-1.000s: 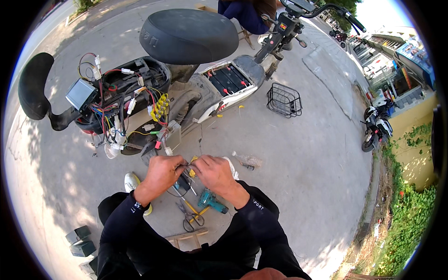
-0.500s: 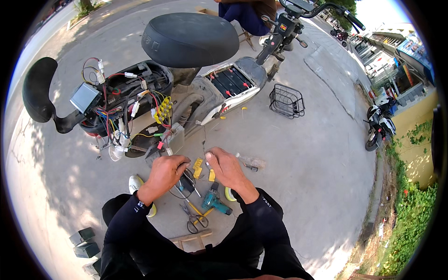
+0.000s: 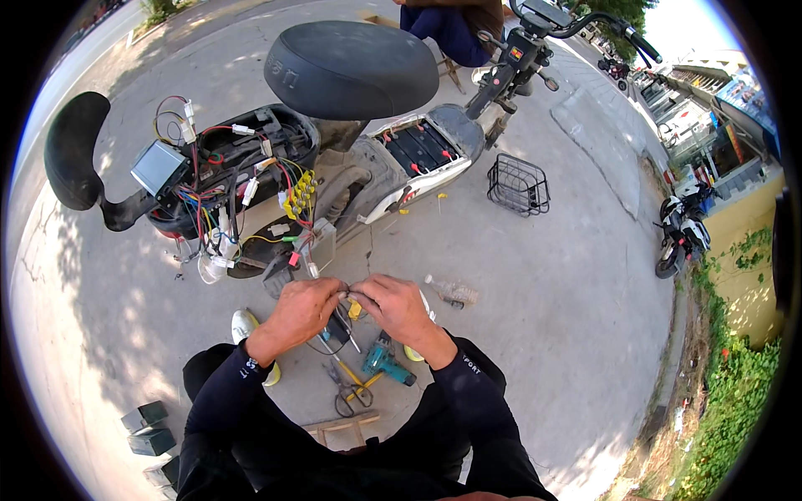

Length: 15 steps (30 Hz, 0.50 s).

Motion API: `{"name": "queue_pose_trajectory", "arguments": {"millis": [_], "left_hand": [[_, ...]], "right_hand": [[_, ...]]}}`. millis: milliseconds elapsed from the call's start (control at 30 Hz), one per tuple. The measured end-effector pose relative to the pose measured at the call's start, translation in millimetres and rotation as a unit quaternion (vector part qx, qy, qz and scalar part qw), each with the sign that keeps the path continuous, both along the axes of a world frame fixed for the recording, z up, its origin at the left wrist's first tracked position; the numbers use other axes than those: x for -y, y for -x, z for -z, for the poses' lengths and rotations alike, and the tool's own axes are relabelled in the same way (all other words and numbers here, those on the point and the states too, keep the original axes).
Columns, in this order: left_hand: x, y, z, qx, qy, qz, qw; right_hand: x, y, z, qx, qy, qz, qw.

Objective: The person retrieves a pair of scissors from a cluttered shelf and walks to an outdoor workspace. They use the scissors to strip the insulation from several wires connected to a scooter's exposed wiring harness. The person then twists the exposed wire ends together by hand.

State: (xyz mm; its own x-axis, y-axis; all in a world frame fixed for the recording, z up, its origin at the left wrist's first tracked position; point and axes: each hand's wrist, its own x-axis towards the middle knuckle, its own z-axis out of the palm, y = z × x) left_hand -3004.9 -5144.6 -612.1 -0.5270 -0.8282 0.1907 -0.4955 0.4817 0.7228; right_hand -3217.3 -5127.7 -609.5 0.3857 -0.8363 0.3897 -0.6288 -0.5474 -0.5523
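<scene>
My left hand [image 3: 302,312] and my right hand [image 3: 396,307] meet in front of me, fingertips pinched together. What lies between them is too small and covered to make out. Just beyond stands an electric scooter [image 3: 359,179], its tail opened up. Loose wires with white connectors [image 3: 249,192], a silver box [image 3: 159,169] and a yellow terminal block [image 3: 300,197] show there. Below my hands lie a teal power drill [image 3: 388,364], scissors [image 3: 344,399] and a screwdriver [image 3: 348,332]. Yellow scraps [image 3: 355,310] are partly hidden by my right hand.
A clear plastic bottle [image 3: 455,291] lies right of my hands. Farther off is a black wire basket [image 3: 518,185]. Dark boxes [image 3: 150,440] sit at lower left, a wooden frame [image 3: 344,427] between my legs. Another person [image 3: 451,37] sits behind the scooter.
My right hand has moved left, and its fingertips now meet those of my left hand. The whole view has shifted slightly.
</scene>
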Motion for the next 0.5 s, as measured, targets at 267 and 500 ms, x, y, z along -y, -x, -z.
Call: {"name": "queue_pose_trajectory", "arguments": {"millis": [267,500], "left_hand": [[0.2,2.5,-1.8,-0.011,0.008,-0.021,1.0],[1.4,2.6,-2.8,-0.051,-0.024,-0.071,0.996]], "right_hand": [[-6.3,-2.9,0.4,-0.017,0.001,0.029,0.999],[-6.2,2.2,-1.6,0.096,-0.152,0.096,0.979]]}}
